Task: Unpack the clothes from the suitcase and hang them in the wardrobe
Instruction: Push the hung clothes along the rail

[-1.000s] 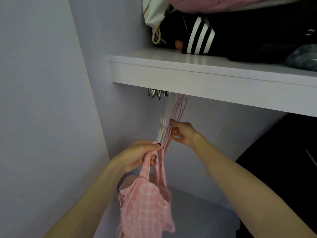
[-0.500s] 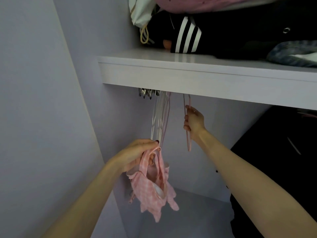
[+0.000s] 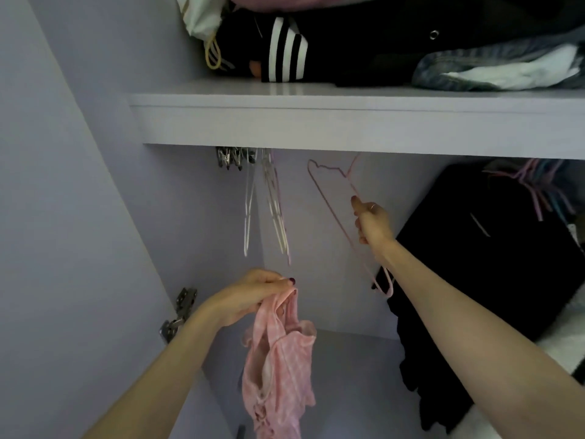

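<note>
Inside the wardrobe, my left hand (image 3: 250,294) grips the straps of a pink checked garment (image 3: 278,372), which dangles below it. My right hand (image 3: 372,223) holds a thin pink hanger (image 3: 329,198) by one sloping arm; the hanger is tilted, its upper end just under the shelf and its other end by my wrist. Whether its hook is on the rail is hidden by the shelf. Several clear and pink empty hangers (image 3: 269,204) hang left of it.
A white shelf (image 3: 348,122) spans the top, stacked with folded dark, striped and denim clothes (image 3: 380,39). Metal clip hangers (image 3: 231,158) hang under it. Black garments (image 3: 490,248) hang at right. A door hinge (image 3: 179,312) sits on the left panel.
My right hand pulled one pink hanger out of the bunch and carried it right, where it now tilts. My left hand kept its hold on the pink garment, which swung slightly.
</note>
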### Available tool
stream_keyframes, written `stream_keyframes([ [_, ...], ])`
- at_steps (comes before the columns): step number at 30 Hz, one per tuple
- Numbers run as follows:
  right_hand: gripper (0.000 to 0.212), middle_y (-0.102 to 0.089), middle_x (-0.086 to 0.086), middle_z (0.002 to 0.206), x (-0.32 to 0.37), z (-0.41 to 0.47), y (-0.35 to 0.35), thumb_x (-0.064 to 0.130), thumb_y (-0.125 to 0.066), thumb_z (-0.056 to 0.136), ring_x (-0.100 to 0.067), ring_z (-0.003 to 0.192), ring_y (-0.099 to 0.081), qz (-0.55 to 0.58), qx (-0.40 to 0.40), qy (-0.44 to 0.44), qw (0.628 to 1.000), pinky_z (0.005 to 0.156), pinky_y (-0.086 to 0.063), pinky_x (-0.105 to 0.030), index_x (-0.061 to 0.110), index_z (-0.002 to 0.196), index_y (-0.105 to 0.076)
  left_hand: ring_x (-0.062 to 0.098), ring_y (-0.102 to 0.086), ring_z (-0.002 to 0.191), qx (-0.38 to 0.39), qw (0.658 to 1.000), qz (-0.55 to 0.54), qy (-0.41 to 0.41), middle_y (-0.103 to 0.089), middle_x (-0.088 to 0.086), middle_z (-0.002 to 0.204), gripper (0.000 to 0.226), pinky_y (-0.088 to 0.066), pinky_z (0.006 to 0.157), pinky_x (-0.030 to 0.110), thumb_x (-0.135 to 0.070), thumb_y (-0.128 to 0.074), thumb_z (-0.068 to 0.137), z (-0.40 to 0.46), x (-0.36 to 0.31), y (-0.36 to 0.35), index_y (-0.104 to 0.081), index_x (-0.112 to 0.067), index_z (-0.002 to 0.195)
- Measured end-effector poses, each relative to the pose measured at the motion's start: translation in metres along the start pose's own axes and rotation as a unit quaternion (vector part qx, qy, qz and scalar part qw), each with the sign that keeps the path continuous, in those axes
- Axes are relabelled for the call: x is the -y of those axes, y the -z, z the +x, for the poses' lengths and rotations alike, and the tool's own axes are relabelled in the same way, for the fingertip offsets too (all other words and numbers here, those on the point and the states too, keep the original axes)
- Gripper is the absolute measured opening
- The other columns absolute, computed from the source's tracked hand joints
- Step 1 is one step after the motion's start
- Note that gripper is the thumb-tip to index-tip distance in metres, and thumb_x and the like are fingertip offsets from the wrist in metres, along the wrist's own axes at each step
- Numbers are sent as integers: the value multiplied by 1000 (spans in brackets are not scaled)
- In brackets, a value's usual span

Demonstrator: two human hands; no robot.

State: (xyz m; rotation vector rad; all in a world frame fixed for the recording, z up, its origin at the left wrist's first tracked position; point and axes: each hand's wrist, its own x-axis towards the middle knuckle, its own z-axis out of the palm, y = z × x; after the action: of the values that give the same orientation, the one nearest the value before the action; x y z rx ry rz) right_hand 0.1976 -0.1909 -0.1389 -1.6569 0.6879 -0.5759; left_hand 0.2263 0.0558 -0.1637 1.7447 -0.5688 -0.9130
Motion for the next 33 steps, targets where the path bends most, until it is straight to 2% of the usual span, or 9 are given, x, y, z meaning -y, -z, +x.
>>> stream_keyframes([
  [3,46,-42,-7,56,-19,-22,28,38,-58,90,-18,51,-38,-26,-24,2,999,58,-35,-29,15,56,-37,8,-51,52,-41,999,-9,-2,-54,-1,61,12,-41,55,21,-15,-57,91,-3,2,-19,-61,-6,84],
  [7,52,-42,-8,48,-51,-71,58,32,-65,86,-13,42,-40,30,-24,18,999,50,-37,-19,9,46,-41,9,-48,44,-131,990,-43,-4,-50,2,56,11,-40,45,18,-11,-55,92,-7,3,-48,-60,-2,93],
  [10,37,-44,0,45,-65,-102,74,20,-62,89,-5,39,-41,66,63,34,995,48,-36,-16,10,55,-49,17,-49,54,-161,986,-39,0,-51,8,64,11,-39,52,23,-12,-54,92,-13,6,-71,-60,-4,89],
  [13,30,-47,-2,49,-79,-125,71,25,-57,93,-10,42,-40,4,130,4,992,48,-33,-22,12,65,-58,20,-53,64,-159,987,-33,3,-56,7,68,8,-41,63,27,-16,-59,86,-23,16,-90,-62,-9,83],
  [18,50,-43,-3,57,-111,-146,85,44,-47,94,-15,54,-39,-26,25,-125,991,57,-31,-27,13,56,-41,21,-52,70,-217,975,-5,53,-56,5,73,15,-41,70,30,-23,-55,61,-43,33,-107,-60,-15,72],
  [22,49,-43,-3,60,-132,-153,125,45,-41,96,-17,58,-40,-55,24,-113,992,58,-31,-29,10,61,-44,15,-42,58,-247,968,2,41,-47,4,66,9,-36,56,25,-19,-53,63,-49,39,-110,-54,-12,68],
  [25,52,-46,-4,61,-138,-146,148,49,-39,95,-19,60,-44,-121,12,-75,990,62,-34,-31,9,62,-44,7,-37,47,-254,966,53,-19,-39,3,59,15,-33,51,24,-13,-53,71,-45,40,-115,-46,-11,58],
  [29,55,-39,-2,53,-133,-142,154,48,-39,96,-17,51,-38,-218,13,-27,975,56,-31,-31,12,54,-32,13,-39,68,-214,957,190,-52,-42,4,61,21,-33,70,26,-27,-43,66,-36,34,-120,-40,-12,51],
  [33,53,-41,-2,55,-123,-145,138,48,-43,95,-16,53,-39,-173,23,-13,985,61,-34,-32,13,55,-37,15,-40,81,-159,938,301,-66,-39,-4,67,34,-27,75,23,-26,-51,81,-30,32,-135,-43,-20,48],
])
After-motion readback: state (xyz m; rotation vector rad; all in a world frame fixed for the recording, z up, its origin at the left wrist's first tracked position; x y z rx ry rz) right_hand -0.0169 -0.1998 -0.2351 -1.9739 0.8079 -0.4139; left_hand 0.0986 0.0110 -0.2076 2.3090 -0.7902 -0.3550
